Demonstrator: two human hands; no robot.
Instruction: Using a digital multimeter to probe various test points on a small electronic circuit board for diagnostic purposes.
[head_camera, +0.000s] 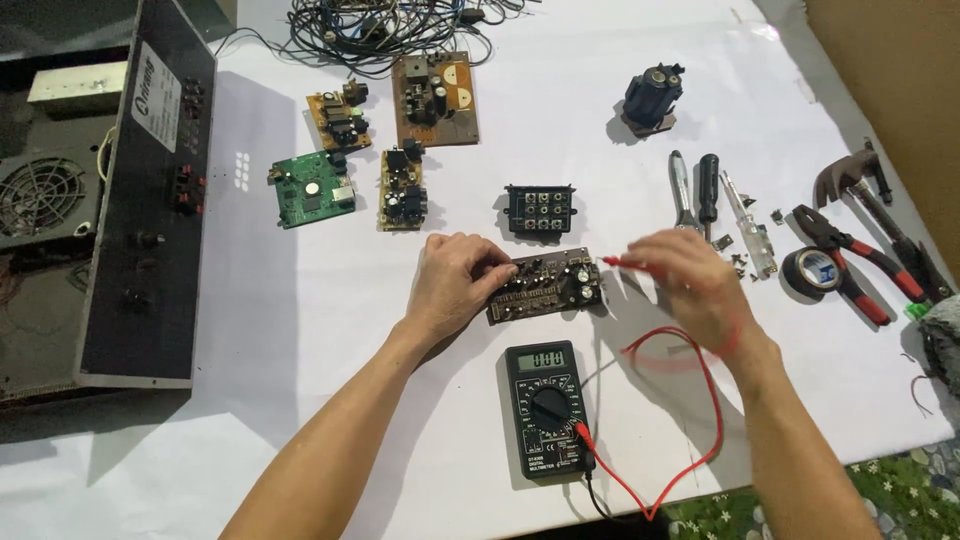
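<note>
Keep your left hand (455, 283) clamped on the board (545, 285); your right hand (690, 285), pinching the red probe (625, 263), should touch one contact only.

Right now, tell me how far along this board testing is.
Done: the amplifier case lies open, and four boards, such as the green board, lie out on the white table. In hand: the left hand steadies the dark circuit board while the right hand aims a red probe at it; the multimeter is on. Left: how many boards are tested cannot be told.
</note>
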